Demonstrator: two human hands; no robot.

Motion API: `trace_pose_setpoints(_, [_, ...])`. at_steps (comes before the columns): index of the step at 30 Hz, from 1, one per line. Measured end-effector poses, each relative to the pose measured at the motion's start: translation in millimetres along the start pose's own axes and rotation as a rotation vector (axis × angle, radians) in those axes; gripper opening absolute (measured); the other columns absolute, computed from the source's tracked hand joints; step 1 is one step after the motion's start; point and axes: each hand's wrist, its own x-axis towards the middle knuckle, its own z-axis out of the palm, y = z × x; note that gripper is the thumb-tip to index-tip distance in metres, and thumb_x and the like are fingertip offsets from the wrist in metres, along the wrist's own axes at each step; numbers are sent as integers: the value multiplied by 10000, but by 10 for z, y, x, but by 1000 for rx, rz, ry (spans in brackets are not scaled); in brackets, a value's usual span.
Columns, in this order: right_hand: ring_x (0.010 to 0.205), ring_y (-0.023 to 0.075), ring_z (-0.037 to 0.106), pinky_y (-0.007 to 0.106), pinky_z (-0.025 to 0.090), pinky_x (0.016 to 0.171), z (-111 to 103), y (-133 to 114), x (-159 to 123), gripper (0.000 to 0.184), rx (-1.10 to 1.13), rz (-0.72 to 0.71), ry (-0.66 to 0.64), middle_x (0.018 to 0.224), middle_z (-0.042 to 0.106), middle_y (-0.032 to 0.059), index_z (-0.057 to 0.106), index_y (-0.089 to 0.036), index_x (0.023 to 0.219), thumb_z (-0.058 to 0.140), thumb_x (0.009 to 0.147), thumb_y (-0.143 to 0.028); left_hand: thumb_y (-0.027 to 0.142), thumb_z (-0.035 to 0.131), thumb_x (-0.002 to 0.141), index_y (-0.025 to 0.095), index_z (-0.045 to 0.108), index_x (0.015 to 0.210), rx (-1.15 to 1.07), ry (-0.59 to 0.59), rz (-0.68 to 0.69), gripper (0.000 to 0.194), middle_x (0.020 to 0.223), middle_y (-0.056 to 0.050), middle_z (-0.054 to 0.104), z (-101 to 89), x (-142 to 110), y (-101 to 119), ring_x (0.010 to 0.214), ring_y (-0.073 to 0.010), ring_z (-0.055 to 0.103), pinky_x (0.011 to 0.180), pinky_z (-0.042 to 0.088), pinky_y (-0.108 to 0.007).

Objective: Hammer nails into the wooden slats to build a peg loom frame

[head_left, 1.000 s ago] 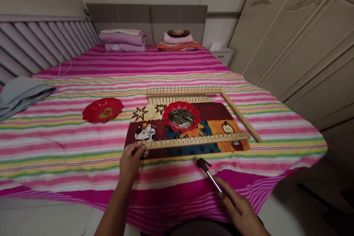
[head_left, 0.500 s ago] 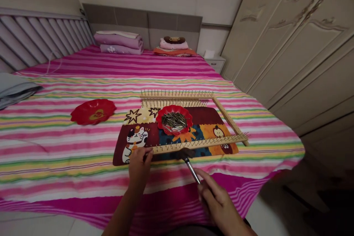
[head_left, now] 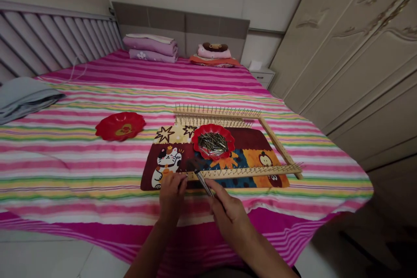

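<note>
My right hand [head_left: 228, 210] grips a hammer [head_left: 204, 182] by its handle. The hammer's dark head is blurred and hovers over the left part of a wooden strip [head_left: 234, 174] studded with a row of upright nails. At that strip's left end, the fingers of my left hand [head_left: 172, 195] are pinched together on the wood; whether a nail is also between them I cannot tell. Under the strip lies a patterned mat [head_left: 151, 165] with a cartoon cat. Behind it, on the mat, sits a red scalloped dish [head_left: 196, 139] full of loose nails [head_left: 213, 143].
More nail-studded strips [head_left: 216, 113] lie behind the mat, and another wooden strip [head_left: 276, 141] runs along its right side. A second red dish [head_left: 120, 126] rests to the left on the striped bedspread [head_left: 81, 173]. Folded grey cloth [head_left: 28, 97] lies far left.
My right hand has brought the hammer up and left, from the near side of the strip to above its left end. My left hand stays at the strip's end. The view has shifted slightly.
</note>
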Motion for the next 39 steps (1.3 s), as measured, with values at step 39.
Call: trace_pose_setpoints(39, [1189, 197, 537, 297, 417, 994, -869, 1355, -1244, 434, -229, 312, 177, 1294, 589, 68, 511, -226, 1305, 419, 904, -364, 123, 452, 733, 125, 700, 828, 489, -727, 61, 265, 956, -210, 685, 655, 1402, 1004, 925, -283, 634, 751, 462, -362])
